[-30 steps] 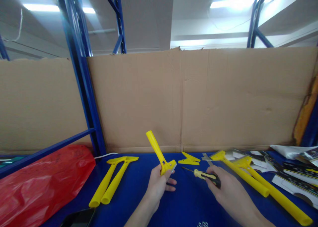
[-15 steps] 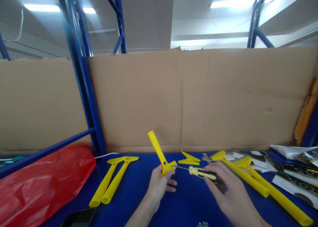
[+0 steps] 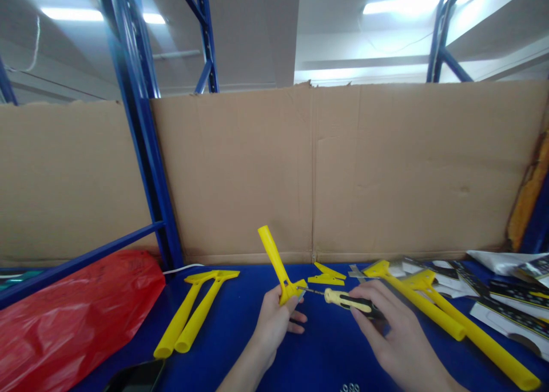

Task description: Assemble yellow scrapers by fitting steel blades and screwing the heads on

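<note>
My left hand (image 3: 277, 317) is closed around the head of a yellow plastic scraper (image 3: 274, 254), whose round handle tilts up and to the left. A screwdriver (image 3: 343, 299) with a cream and black grip lies in my right hand (image 3: 390, 323), fingers wrapped round the grip's rear end. The screwdriver's thin shaft points left, and its tip meets the scraper head at a small screw. A sliver of metallic edge shows beside my left thumb. Behind the screwdriver, small yellow plastic pieces (image 3: 326, 275) rest on the blue table (image 3: 317, 352).
Two yellow scrapers (image 3: 193, 312) lie at left, two more (image 3: 429, 306) at right. A red plastic bag (image 3: 81, 317) and a dark phone (image 3: 137, 376) occupy the left side. Small metal nuts (image 3: 350, 387) sit at the front edge. Printed cards (image 3: 510, 323) spread far right; cardboard (image 3: 240, 174) stands behind.
The screwdriver has shifted slightly left, and the scraper's handle has moved a touch to the right. Both hands keep their holds.
</note>
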Demonstrator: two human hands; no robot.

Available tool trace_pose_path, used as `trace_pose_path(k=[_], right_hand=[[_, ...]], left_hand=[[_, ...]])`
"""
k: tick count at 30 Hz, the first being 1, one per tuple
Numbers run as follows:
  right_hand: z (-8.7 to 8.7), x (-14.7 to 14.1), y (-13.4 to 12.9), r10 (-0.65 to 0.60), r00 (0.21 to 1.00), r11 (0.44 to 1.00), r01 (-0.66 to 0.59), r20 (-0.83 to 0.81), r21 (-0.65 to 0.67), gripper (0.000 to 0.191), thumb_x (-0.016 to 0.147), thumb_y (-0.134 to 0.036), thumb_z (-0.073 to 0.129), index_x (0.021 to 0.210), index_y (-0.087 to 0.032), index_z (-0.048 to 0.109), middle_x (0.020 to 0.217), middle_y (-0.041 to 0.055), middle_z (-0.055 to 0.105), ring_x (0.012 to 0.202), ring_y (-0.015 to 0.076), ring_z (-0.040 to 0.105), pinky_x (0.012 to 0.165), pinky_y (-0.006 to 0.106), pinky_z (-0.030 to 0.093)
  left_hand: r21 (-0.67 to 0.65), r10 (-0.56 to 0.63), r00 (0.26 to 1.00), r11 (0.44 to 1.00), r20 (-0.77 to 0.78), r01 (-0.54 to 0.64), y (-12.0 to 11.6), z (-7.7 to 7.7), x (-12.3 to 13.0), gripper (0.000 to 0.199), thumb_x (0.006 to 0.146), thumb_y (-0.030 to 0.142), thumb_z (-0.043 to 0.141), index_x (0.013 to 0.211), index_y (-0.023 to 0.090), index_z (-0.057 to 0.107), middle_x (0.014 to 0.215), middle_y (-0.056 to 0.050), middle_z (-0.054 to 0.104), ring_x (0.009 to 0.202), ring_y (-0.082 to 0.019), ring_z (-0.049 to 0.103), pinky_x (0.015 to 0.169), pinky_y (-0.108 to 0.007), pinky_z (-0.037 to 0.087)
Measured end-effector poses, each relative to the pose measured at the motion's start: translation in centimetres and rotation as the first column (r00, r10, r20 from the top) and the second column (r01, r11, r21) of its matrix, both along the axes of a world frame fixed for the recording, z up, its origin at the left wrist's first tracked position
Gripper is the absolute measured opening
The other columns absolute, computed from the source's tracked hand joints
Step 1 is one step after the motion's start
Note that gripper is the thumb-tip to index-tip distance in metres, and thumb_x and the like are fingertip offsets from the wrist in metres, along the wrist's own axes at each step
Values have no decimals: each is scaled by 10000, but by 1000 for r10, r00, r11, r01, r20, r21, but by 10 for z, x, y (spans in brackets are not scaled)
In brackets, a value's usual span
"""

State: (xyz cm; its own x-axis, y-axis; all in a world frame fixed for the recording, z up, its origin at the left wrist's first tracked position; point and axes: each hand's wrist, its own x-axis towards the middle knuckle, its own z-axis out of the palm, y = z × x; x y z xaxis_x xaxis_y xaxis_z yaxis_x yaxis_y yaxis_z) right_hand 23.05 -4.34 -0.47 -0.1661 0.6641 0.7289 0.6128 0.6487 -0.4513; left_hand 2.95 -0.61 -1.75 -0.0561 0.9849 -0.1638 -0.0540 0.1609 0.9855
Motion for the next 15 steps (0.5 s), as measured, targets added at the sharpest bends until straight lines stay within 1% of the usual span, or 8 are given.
trace_pose_path(k=[5,8,12,14,15], right_hand=[[-2,0,0,31,999,999,-30,28,-28,87,884,-260,487,933,-256,558,938,49,568,809,166,613,648,250,533],[-1,1,-1,10,997,999,-7,75,-37,101,876,-234,478,941,-263,549,997,54,535,863,168,616,681,252,538],[4,2,-5,-45,992,998,48,115,-31,245,820,-159,457,1039,-257,505,1093,77,479,918,181,608,687,269,548],[7,3,-7,-48,992,998,53,113,-34,299,800,-131,447,1071,-254,484,1088,75,490,952,191,596,738,295,543],[7,3,-7,-34,993,998,39,113,-45,292,801,-128,447,1062,-253,485,1067,70,508,950,192,595,755,303,539]], left_hand=[[2,3,1000,1000,-7,-3,1,-1,0,149,855,89,491,997,93,535,912,-89,611,478,-70,591,385,-185,487],[1,3,1000,1000,-27,-3,1,-1,0,149,855,76,481,993,93,534,909,-89,609,473,-72,591,381,-187,486],[4,13,999,1000,-48,-13,1,-2,1,146,849,58,479,975,94,543,879,-78,604,453,-74,587,365,-189,478],[1,25,999,1000,-44,-25,1,-2,2,143,841,54,494,964,98,549,862,-68,602,447,-75,587,359,-187,474],[1,31,999,1000,-40,-31,1,-2,2,142,835,53,506,961,101,552,855,-63,602,446,-76,588,358,-186,473]])
